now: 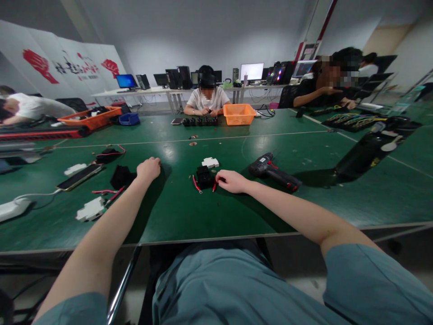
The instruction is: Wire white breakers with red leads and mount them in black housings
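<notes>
A small black block (204,176) with red wires on both sides sits on the green table in front of me. My right hand (232,181) is beside its right side, fingers closed at the red wire (214,185) there. Another red lead (196,184) with a metal lug sticks out at the block's left. Just behind lies a white plastic module (210,162). My left hand (149,169) rests on the table further left with curled fingers; whatever it might hold is hidden. Close to that wrist is a black part (120,177).
A cordless drill (274,171) lies right of my right hand, with a black cylinder (365,151) beyond it. At left are a phone (79,177), white modules (91,209) and a white plug (13,209). Co-workers sit around an orange basket (239,118).
</notes>
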`<state>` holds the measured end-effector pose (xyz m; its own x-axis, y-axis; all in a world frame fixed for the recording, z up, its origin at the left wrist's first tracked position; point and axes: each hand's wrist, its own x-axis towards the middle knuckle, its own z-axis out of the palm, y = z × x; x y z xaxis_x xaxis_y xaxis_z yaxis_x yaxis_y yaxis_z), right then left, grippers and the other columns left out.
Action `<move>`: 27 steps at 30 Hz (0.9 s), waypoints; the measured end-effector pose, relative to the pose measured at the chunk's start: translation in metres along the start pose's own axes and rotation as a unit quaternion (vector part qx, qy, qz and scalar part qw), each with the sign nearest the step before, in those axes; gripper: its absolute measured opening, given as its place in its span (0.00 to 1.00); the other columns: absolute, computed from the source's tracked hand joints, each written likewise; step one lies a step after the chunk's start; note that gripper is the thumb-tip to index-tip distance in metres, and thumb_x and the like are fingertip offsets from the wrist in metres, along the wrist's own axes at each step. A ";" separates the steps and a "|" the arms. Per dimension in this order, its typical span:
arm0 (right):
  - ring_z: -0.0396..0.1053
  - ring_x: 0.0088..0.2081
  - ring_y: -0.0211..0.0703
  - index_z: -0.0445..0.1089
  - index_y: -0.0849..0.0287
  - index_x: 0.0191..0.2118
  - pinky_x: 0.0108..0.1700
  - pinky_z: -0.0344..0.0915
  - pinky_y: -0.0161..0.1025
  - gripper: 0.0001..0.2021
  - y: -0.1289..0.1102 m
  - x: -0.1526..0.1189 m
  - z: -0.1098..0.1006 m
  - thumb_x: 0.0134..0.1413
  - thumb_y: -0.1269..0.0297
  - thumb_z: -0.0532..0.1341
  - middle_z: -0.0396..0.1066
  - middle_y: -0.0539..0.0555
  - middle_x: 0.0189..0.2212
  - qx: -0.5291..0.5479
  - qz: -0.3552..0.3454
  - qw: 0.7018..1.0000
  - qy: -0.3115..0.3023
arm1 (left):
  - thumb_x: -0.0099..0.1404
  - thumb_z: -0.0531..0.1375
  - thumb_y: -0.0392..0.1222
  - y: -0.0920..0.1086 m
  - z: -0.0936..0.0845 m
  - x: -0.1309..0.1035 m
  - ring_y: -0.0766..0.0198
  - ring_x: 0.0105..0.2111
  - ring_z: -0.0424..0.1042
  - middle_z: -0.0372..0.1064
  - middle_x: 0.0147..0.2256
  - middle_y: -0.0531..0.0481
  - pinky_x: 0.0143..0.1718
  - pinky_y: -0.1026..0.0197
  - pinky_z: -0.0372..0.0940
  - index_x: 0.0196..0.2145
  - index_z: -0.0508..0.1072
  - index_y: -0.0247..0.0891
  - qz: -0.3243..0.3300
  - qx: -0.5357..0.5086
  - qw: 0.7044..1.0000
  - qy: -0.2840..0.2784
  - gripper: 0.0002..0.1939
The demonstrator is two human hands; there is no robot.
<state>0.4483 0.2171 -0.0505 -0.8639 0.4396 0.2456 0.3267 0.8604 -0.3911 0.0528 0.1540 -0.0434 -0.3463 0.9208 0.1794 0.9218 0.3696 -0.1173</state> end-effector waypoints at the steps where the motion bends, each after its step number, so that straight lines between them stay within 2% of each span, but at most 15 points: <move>1: 0.68 0.36 0.41 0.71 0.60 0.38 0.38 0.60 0.36 0.05 0.000 0.000 0.000 0.60 0.68 0.58 0.72 0.54 0.36 0.000 0.000 1.000 -0.001 | 0.69 0.46 0.42 0.003 0.000 0.000 0.45 0.47 0.72 0.69 0.52 0.35 0.43 0.48 0.68 0.53 0.73 0.40 0.008 0.001 1.000 0.001 0.22; 10: 0.69 0.37 0.42 0.72 0.60 0.38 0.38 0.61 0.36 0.05 0.001 0.000 0.001 0.59 0.69 0.58 0.73 0.55 0.36 -0.008 -0.006 1.000 0.005 | 0.69 0.47 0.44 0.015 -0.003 -0.004 0.49 0.45 0.73 0.71 0.48 0.38 0.40 0.52 0.68 0.49 0.73 0.40 0.051 0.019 0.998 0.034 0.19; 21: 0.69 0.37 0.42 0.71 0.60 0.38 0.37 0.60 0.36 0.05 -0.001 0.000 -0.001 0.60 0.69 0.58 0.73 0.55 0.36 -0.008 -0.002 1.000 -0.001 | 0.69 0.47 0.39 0.020 -0.004 -0.005 0.51 0.45 0.73 0.72 0.48 0.39 0.41 0.54 0.67 0.49 0.74 0.41 0.065 0.029 0.997 0.026 0.19; 27: 0.69 0.36 0.42 0.71 0.60 0.38 0.37 0.60 0.36 0.05 0.000 -0.001 0.000 0.59 0.68 0.58 0.73 0.55 0.36 -0.008 -0.008 1.000 0.004 | 0.70 0.47 0.45 0.021 -0.002 -0.005 0.49 0.45 0.73 0.73 0.47 0.39 0.41 0.53 0.67 0.49 0.74 0.40 0.072 0.042 0.996 0.037 0.19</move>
<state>0.4489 0.2164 -0.0508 -0.8662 0.4272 0.2591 0.3186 0.8717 -0.3722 0.0745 0.1572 -0.0444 -0.1952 0.9541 0.2269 0.9419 0.2469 -0.2276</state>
